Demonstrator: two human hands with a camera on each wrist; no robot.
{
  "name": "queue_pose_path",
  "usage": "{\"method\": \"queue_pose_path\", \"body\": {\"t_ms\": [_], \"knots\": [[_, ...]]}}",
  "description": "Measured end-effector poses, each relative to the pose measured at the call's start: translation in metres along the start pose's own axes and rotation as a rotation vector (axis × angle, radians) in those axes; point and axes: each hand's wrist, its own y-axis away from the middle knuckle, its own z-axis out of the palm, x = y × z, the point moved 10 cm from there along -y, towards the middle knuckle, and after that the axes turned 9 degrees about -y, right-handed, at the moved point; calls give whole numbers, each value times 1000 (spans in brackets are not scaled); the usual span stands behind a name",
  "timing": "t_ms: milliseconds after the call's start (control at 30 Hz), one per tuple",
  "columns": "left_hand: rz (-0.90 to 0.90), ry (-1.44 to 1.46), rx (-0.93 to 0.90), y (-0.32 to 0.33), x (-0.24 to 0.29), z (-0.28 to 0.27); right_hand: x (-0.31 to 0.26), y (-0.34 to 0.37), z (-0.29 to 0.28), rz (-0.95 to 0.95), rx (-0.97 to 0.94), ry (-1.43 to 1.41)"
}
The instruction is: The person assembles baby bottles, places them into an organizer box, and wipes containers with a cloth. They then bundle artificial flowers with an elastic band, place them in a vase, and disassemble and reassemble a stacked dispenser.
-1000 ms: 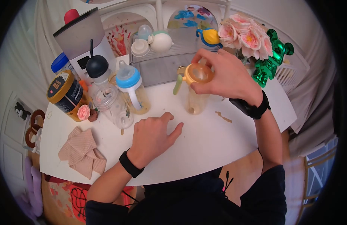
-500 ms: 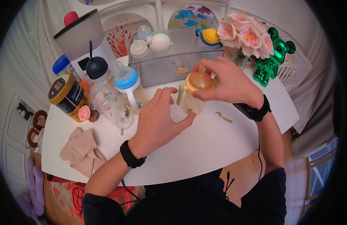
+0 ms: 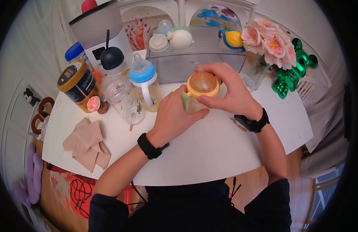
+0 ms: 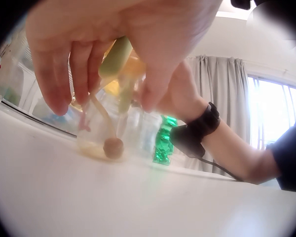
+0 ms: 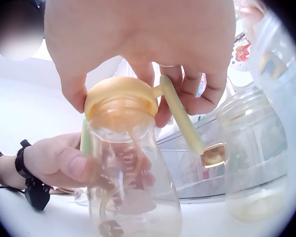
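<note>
– Right hand (image 3: 228,86) first: what has it got?
– It grips the yellow collar (image 3: 205,94) of a clear baby bottle (image 5: 163,202), thumb on the near side and fingers on the far.
– And where is the bottle, taking the grey case (image 3: 175,69) as our landmark?
– Just in front of it, near its middle, upright on the white table (image 3: 210,154).
– What about the left hand (image 3: 171,114)?
– Curled round the bottle's body, with its fingertips showing through the clear wall. How hard it presses, I can't tell.
– Anything inside?
– A straw (image 4: 103,113) ending in a brown ball (image 4: 113,148), low in the bottle. Two green handles (image 5: 180,116) hang from the collar.
– And around the case?
– A blue-topped bottle (image 3: 142,72) stands off its left front corner; pink flowers (image 3: 269,44) rise at its right end, with a shiny green bear figure (image 3: 289,75) beyond them. On top lie white bottle parts (image 3: 181,39) at the left and a yellow-and-blue piece (image 3: 234,39) at the right. A folded pink cloth (image 3: 86,141) lies well in front of it, out to the left.
</note>
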Motion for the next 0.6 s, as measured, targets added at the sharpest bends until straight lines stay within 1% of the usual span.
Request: {"method": "queue_pose_path", "body": {"t_ms": [33,167,267,333,400,467,533,600], "knots": [[-27,25,-33,1,-1,2,1,2,3,-2,-3,-4],[-39,75,-27,5,-5,-3,-2,7,5,-32,22,-25],[-16,77,-53,7,-6,-4,-6,10,8,-25,21,-47],[75,183,28,8,-2,-9,-3,11,9,-8,14,-51],[62,188,13,9,-5,-9,-3,13,11,-60,26,-111],[50,193,-5,9,-8,-5,-2,14,10,-61,23,-127],[86,148,9,9,-7,-4,-1,16,11,-60,19,-144],[73,129,10,10,-7,-3,3,18,9,-26,51,-212]]}}
